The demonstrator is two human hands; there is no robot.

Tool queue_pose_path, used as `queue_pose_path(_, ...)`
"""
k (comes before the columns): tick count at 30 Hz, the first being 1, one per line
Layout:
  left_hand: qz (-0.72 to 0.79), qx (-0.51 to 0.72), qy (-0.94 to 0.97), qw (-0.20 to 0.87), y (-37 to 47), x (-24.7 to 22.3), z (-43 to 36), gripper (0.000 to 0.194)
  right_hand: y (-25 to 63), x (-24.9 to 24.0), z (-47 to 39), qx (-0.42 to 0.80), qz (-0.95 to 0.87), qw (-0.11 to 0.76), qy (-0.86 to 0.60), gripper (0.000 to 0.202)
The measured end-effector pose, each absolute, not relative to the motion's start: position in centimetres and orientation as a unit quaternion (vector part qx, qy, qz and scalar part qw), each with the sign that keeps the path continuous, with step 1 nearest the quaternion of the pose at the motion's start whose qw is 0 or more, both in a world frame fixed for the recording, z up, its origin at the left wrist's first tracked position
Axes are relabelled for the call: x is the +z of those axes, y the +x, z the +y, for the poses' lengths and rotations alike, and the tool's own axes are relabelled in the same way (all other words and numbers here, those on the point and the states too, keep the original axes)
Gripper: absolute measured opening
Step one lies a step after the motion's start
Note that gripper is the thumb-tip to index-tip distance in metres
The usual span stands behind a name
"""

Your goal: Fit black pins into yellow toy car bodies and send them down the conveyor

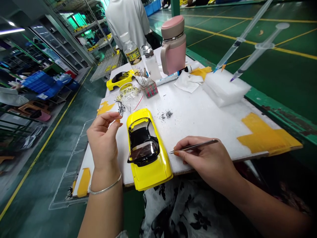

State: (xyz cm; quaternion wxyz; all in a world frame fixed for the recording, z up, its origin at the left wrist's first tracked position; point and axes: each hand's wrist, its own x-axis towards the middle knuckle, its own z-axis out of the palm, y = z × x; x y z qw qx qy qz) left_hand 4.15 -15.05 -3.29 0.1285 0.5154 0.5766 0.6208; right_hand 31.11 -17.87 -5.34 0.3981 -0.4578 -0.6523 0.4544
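Observation:
A yellow toy car body (151,172) lies on the white board at the front edge. A dark tinted window piece (146,149) sits at its opening, one corner sticking out past the left side. My left hand (105,138) is raised left of the car, thumb and forefinger drawn together; anything between them is too small to make out. Just beyond those fingertips are thin black parts (121,107). In my right hand (208,158) is a pair of metal tweezers (198,145), its tips pointing left, close to the car's right side. Tiny black pieces (168,114) are scattered beyond the car.
Behind stand a pink mug (173,49), a labelled bottle (132,53), a white dispenser bottle (152,66) and a small patterned box (150,89). Another yellow car body (120,80) lies back left. Two syringes (257,53) stick in white foam (226,87) at right. A person (127,19) is beyond.

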Motion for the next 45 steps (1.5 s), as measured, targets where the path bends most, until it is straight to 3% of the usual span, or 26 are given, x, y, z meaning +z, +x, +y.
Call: queue_pose_path(45, 0.591, 0.61, 0.515, 0.119, 4.18, -3.21, -15.01, 0.019, 30.86, -5.75, -18.07, 0.429, -0.668, 0.41, -0.449, 0.017)
